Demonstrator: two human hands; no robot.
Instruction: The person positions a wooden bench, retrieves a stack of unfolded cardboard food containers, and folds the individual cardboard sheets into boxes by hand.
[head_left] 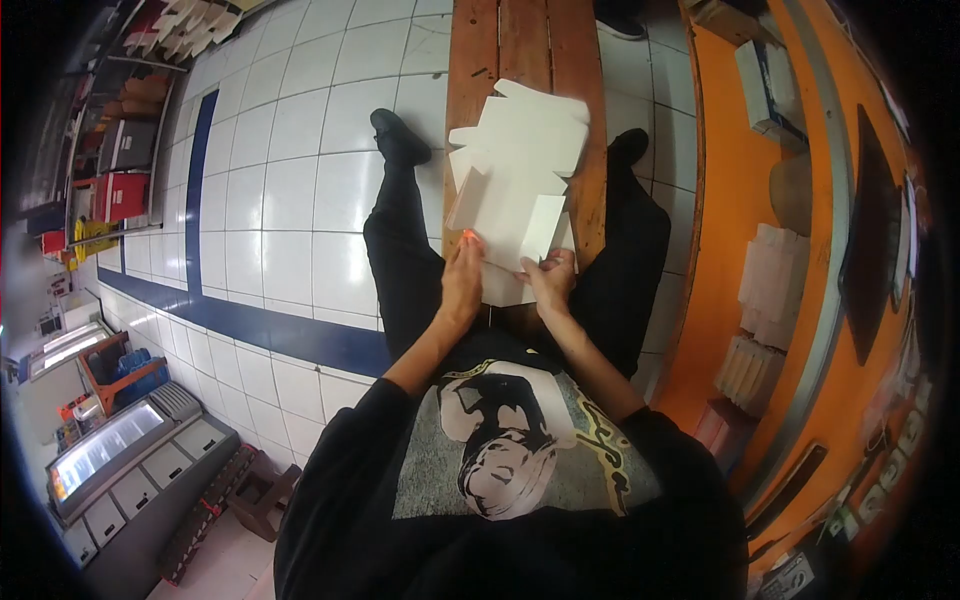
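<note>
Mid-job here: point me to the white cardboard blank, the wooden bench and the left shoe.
White cardboard blank (513, 195): head view, its middle panel.
Wooden bench (524, 45): head view, bare plank beyond the blank.
Left shoe (398, 136): head view, its upper.

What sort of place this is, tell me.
Probably a takeaway or food shop: a lit glass-fronted case, pale stacks on orange shelving and a part-folded white carton on a wooden bench.

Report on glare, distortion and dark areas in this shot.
Head view: fisheye distortion curves the orange shelving, corners black; head view: glare patches on the white floor tiles; head view: black sleeves lose detail; head view: the pale cardboard is bright, yet its outline stays readable.
</note>
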